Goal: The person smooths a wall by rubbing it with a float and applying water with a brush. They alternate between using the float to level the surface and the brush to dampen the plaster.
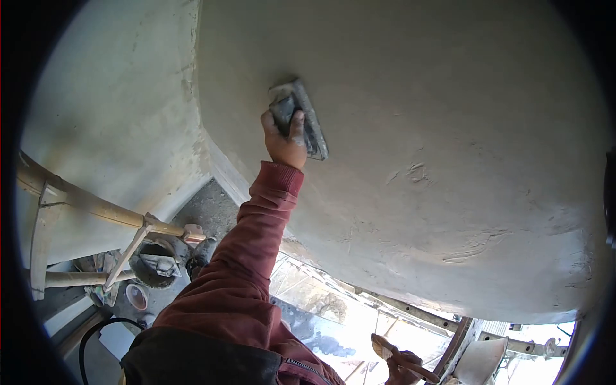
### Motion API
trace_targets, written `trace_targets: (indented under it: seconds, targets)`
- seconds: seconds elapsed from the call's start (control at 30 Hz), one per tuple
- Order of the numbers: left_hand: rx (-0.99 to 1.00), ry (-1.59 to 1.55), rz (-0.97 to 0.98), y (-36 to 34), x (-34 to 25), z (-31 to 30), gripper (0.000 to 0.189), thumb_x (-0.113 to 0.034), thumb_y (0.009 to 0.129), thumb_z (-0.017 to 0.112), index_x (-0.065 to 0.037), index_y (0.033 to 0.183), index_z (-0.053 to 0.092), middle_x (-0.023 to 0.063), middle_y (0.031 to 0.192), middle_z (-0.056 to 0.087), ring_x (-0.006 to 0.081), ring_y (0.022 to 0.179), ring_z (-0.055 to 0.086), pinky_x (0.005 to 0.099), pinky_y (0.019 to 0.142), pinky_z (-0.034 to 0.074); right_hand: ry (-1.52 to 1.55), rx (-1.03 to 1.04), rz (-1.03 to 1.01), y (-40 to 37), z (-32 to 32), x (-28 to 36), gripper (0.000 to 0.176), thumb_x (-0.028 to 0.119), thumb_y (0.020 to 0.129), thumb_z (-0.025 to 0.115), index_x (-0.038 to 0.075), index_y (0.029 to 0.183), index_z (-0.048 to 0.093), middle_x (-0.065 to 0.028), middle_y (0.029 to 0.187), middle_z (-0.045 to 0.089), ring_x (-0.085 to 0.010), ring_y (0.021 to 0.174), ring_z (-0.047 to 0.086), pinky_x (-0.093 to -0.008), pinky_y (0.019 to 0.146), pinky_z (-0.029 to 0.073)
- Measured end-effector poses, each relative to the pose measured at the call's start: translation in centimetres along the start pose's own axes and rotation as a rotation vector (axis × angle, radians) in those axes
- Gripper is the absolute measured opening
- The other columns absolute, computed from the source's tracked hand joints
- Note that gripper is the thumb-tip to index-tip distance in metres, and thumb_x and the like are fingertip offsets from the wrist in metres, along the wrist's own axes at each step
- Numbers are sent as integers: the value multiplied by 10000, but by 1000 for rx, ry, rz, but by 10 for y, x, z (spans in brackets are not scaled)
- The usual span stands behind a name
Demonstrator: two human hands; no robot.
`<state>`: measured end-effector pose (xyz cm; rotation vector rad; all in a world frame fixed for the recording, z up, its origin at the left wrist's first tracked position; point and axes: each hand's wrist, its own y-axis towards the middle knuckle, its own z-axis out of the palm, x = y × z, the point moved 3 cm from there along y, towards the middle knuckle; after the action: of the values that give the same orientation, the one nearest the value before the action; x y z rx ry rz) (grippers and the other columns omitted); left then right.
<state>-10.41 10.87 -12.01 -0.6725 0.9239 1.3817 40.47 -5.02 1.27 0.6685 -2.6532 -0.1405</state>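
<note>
My left hand (287,144), in a red sleeve, is closed around the handle of a grey plastering float (314,131). The float lies against the smooth plastered wall (398,96), left of its middle. At the lower right, my right hand (404,371) is closed on a brush (383,346) with a wooden handle, held below the wall's lower edge. Some rough, wrinkled marks (417,172) show in the plaster to the right of the float.
A wooden ladder (96,204) stands at the left beside another plastered wall (115,83). A bucket (154,264) with a tool on it and a small pink container (136,296) are below. Metal scaffolding (417,313) and a wooden post (457,350) stand at the lower right.
</note>
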Motion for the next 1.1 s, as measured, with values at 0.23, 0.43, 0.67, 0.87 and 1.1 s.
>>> trace_targets:
  seconds: [0.23,0.43,0.67,0.87,1.1]
  targets:
    - [102,182,-261,-184,48,5,557,-332,831,620,13,1177,351,206,1092,518,315,994,540,370,875,416,598,-188,609,0,14,1,455,478,874,453,41,919,574,-76,883,580,-181,775,551,-282,665,496]
    - [23,-3,-573,-124,41,-10,371,-211,881,565,-14,1108,349,115,1061,497,177,980,494,299,867,406,510,-199,730,-6,-6,22,757,720,794,321,16,960,545,-40,911,576,-174,811,546,-407,824,486]
    - [1085,-131,-580,-253,-19,-30,411,-161,835,610,-39,1176,415,127,1006,560,210,929,549,328,819,440,701,-253,264,30,18,48,378,-85,560,721,13,877,541,-121,840,595,-215,801,594,-323,737,488]
    - [1394,-449,-1535,-315,-23,-133,461,-146,865,521,-35,1298,408,59,1173,514,125,1093,451,275,965,333,959,-283,367,39,53,33,376,-154,600,641,17,924,558,-106,931,569,-195,847,578,-301,722,498]
    - [444,-88,-454,-151,6,-45,345,-162,886,558,-21,1145,378,68,966,524,142,860,503,303,804,425,816,-489,399,16,18,-5,398,-91,630,633,33,993,528,-58,948,530,-170,891,542,-304,814,454]
